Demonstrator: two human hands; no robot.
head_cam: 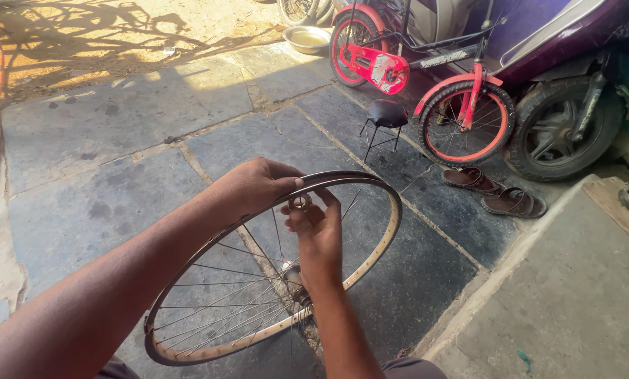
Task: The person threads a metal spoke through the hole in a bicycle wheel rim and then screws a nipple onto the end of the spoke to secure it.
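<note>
A bare spoked bicycle wheel rim [388,231] stands tilted in front of me, its hub [291,275] near the middle. My left hand [254,186] grips the top of the rim from the left. My right hand [318,235] reaches up through the spokes and pinches a small metal ring-shaped part [299,203] between thumb and fingers, just under the rim's top edge and beside the left thumb.
A small red children's bicycle [427,84] stands upside down at the back right, against a purple scooter [560,105]. A small black stool [387,116], a pair of brown sandals [493,191], a metal bowl [307,38] and a raised stone step [567,295] lie around.
</note>
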